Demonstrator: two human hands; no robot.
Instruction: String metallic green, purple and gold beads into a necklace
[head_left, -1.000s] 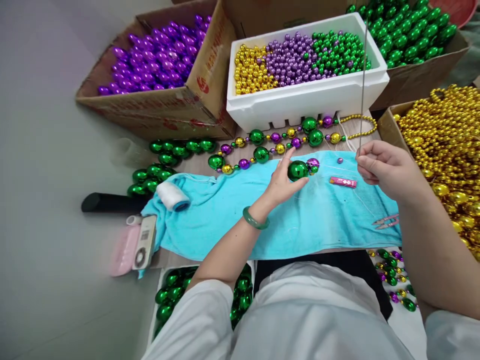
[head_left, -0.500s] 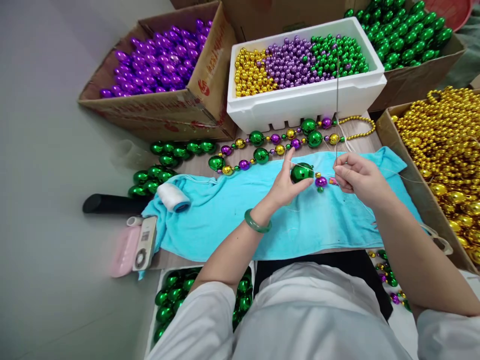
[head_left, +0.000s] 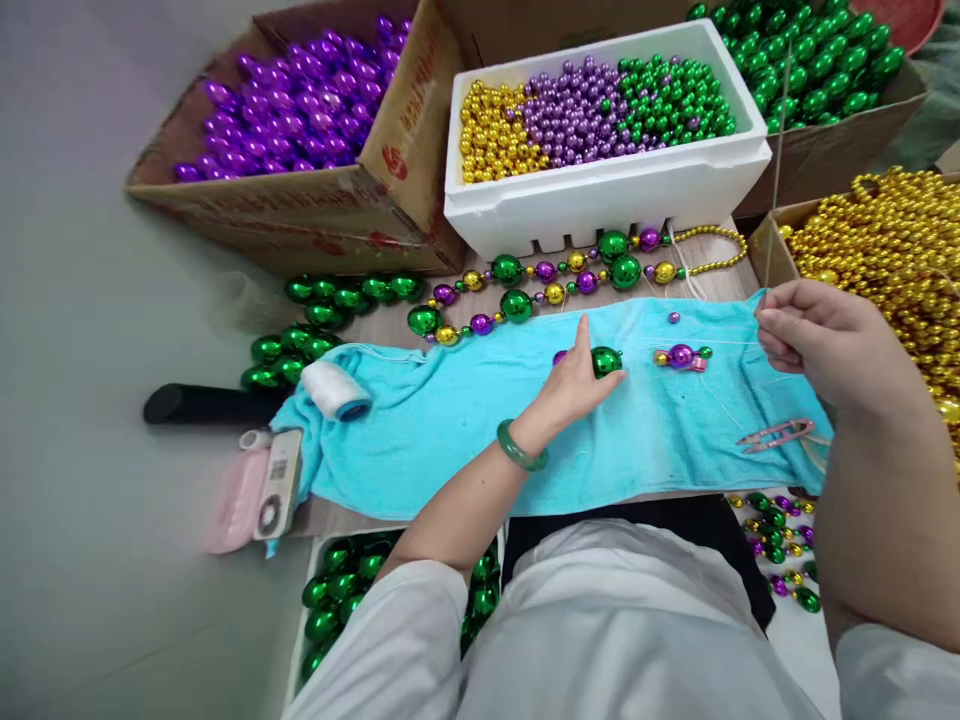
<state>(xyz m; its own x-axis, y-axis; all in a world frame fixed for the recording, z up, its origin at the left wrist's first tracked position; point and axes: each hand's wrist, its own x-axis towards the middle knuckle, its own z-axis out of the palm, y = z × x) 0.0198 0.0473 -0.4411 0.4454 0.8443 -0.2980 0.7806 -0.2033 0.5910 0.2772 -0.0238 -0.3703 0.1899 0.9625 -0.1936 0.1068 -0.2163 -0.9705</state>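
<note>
Hands [head_left: 571, 388] [head_left: 825, 340] farther apart | purple bead [head_left: 681, 357] lying between them

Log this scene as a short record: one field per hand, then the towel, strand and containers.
left hand: forefinger and thumb spread, a large green bead between them; grip unclear
right hand: pinching a long needle, pointing up
blue towel: thread spool near left end, snips near right end
bead strand: looped between towel and foam box
foam box: small gold, purple and green beads
left cardboard box: shiny purple beads
</note>
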